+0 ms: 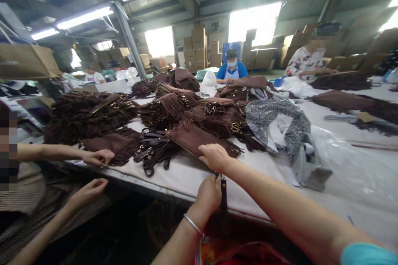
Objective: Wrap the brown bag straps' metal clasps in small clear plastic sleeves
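Observation:
A brown fringed bag (191,137) lies on the white-covered table, its zipper edge toward me. My right hand (214,157) rests on the bag's near right part, fingers bent over it. Just below, at the table's edge, my left hand (209,192), with a silver bangle at the wrist, is closed around the end of a dark strap (224,194) with metal hardware. The strap hangs down over the edge. What my right fingertips pinch, if anything, is too small to make out. Left of the bag lies a bunch of dark straps (155,149) with metal clips.
Piles of brown fringed bags (90,112) cover the table's far side. At the left, a person's two hands (99,157) are near another bag (108,145). To the right lie a grey speckled cloth (264,120) and clear plastic (351,165). Other people sit across the table.

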`<state>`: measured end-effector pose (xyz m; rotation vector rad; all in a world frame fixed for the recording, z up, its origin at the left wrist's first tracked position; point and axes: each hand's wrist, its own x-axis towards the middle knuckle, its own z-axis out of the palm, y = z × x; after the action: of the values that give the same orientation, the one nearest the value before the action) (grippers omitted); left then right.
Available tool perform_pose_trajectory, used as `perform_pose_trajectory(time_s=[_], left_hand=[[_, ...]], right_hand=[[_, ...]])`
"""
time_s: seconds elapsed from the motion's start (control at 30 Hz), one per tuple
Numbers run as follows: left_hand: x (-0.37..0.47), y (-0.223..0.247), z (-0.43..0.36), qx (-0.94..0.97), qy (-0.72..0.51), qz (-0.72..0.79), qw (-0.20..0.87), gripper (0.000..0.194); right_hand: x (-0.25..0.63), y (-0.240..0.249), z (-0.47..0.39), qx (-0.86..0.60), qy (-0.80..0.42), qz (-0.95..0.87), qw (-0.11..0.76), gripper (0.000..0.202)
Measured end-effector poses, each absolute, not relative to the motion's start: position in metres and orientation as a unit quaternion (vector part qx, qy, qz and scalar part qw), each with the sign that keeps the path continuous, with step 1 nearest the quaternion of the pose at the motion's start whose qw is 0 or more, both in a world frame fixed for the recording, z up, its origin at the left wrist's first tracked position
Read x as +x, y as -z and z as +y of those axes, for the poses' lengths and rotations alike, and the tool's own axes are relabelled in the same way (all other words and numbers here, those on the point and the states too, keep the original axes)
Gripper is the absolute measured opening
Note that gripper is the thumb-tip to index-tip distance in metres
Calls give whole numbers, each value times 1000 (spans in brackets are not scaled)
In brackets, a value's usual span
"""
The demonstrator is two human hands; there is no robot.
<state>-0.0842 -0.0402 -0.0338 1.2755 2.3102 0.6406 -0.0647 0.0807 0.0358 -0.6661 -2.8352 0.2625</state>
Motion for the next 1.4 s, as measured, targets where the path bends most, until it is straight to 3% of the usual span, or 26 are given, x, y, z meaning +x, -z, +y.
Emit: perform_pose_trajectory(time_s=[0.17,0.3,0.43,0.63,0.7,0.83,0.97,1.07,1.23,1.4], left_hand=[[-96,37,-57,461,-226,833,207,35],[-83,32,-82,483,-157,836,209,29],[-64,27,-90,487,-143,837,205,30],[-47,28,-83,462,-247,821,227,23],[-41,32,-82,426,-313,797,293,23],[-32,39,-82,311,-389,735,460,29],[-31,39,-75,295,-450,728,424,23],[-27,36,-63,259,-480,704,455,23],[-14,45,-44,108,-545,570,605,31],[-8,56,-27,-41,-604,504,616,22]], right_hand=[[-15,-5,71,-290,-113,-942,128,26],[43,33,40,-369,-148,-915,74,29],[60,50,16,-367,-160,-911,95,20],[44,42,24,-417,-227,-877,73,27],[43,40,31,-426,-260,-864,70,23],[50,39,45,-432,-420,-791,110,10],[71,36,50,-419,-613,-661,108,13],[89,31,36,-382,-744,-539,96,13],[114,37,3,-373,-786,-486,83,22],[125,65,-1,-338,-739,-579,69,20]])
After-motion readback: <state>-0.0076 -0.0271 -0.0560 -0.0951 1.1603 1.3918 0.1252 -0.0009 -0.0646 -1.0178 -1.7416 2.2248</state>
